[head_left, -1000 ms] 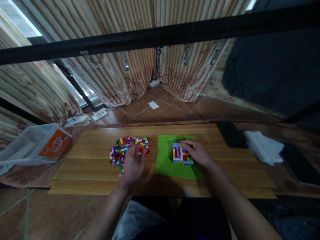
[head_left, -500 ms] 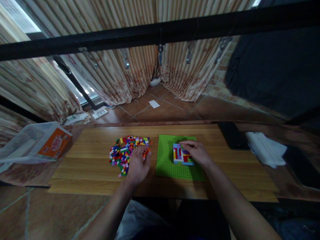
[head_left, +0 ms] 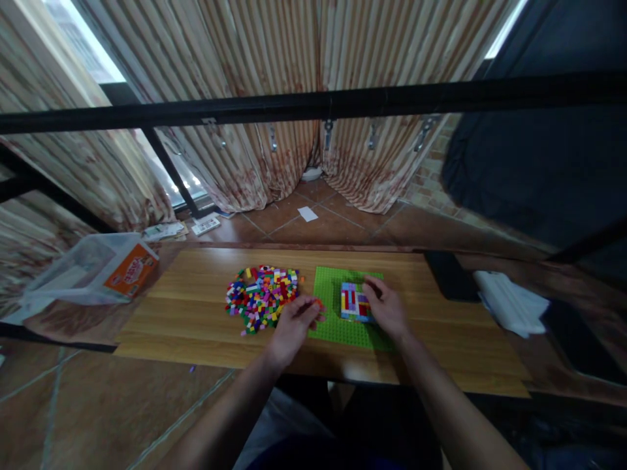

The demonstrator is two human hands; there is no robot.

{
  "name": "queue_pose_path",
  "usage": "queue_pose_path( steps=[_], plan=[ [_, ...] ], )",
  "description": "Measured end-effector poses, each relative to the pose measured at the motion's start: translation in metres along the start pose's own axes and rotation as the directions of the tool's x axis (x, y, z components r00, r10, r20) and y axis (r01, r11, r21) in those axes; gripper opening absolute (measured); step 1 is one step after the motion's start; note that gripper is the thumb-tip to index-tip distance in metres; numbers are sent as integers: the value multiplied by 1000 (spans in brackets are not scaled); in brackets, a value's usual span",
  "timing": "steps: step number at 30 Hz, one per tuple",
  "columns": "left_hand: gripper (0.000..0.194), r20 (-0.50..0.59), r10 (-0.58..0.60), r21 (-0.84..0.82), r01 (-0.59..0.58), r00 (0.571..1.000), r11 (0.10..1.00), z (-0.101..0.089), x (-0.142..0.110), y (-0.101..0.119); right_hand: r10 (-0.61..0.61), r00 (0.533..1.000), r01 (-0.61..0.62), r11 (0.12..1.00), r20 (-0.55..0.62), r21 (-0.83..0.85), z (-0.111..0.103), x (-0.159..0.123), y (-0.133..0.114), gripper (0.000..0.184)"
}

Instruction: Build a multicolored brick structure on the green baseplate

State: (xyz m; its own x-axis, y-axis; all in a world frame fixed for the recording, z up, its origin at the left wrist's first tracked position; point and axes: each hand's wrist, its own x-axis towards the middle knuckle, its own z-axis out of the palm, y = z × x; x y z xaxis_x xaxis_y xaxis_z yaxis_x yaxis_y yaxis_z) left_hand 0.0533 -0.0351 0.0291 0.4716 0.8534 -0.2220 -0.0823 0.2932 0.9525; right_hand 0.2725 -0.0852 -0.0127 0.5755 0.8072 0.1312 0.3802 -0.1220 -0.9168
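My left hand (head_left: 292,326) is closed with its fingertips around small orange-red toy bricks (head_left: 318,304); how many I cannot make out. It hovers between the brick pile and the left edge of a green studded baseplate (head_left: 327,320). On that plate sits a flat block of joined bricks (head_left: 351,301), in light blue, red, white, yellow and purple. Beside its right edge is my right hand (head_left: 386,307), fingers loosely bent and apart, with nothing visible in them. Its thumb and fingers cover part of the block's right side.
Loose mixed bricks (head_left: 267,297) lie heaped left of the plate, one orange brick (head_left: 302,279) apart from them. A clear plastic tub (head_left: 88,261) with an orange label stands far left. A black flat object (head_left: 450,277) and white papers (head_left: 509,300) lie to the right of the wooden board (head_left: 196,326).
My left hand has left the brick pile and moved right toward the baseplate with the orange-red bricks. My right hand has drawn back slightly from the block's top edge. The camera view has shifted.
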Motion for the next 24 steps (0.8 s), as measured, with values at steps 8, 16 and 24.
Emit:
queue_pose_path(
  steps=[8, 16, 24],
  plan=[
    [32, 182, -214, -379, 269, 960, 886, 1, -18, 11, -254, 967, 252, 967, 34, 46, 21, -80, -61, 30],
    [28, 283, -322, -392, 415, 903, 821, 6, -37, -21, -389, 921, 389, 913, 29, -123, 34, -114, -53, 23],
    [31, 198, -213, -78, 232, 957, 970, 11, -29, -26, -87, 990, 89, 996, -110, 17, 3, -109, -39, 27]
  ],
)
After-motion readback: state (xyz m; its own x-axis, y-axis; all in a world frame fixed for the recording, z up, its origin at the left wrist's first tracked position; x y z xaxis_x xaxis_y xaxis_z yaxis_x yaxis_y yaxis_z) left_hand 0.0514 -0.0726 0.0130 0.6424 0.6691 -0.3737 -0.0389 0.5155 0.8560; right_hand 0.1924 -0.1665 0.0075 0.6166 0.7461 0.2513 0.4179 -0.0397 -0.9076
